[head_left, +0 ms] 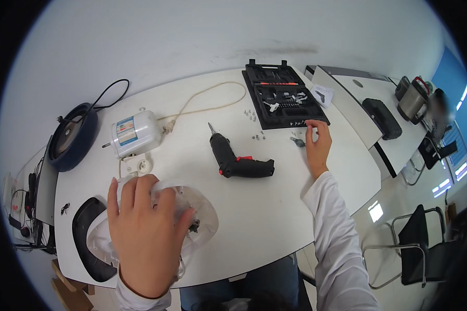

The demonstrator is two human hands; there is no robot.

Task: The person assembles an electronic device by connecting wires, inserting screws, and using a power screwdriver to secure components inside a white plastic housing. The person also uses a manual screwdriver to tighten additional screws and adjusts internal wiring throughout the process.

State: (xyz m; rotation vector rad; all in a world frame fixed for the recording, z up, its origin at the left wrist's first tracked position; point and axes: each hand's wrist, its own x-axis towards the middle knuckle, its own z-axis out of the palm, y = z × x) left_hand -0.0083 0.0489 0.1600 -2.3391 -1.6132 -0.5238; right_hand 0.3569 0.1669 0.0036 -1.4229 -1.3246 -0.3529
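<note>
My left hand (148,223) curves over a white plastic housing (205,220) at the near left, its fingers at the far rim and its thumb over the inside. Small dark parts show inside the housing. At the right, my right hand (318,143) has thumb and forefinger pinched together by the near edge of a black tool case (290,114). Whatever is between those fingertips is too small to make out. Small screws (297,123) lie along that edge, with a small dark grey part (297,141) beside the hand. A black cordless screwdriver (238,159) lies mid-table.
A white motor (137,133) with a cream cord and plug stands at the left, near a round dark blue base (73,136). A black curved cover (83,233) lies beside the housing. Loose screws (258,136) are scattered near the case. Chairs (423,243) stand right of the table.
</note>
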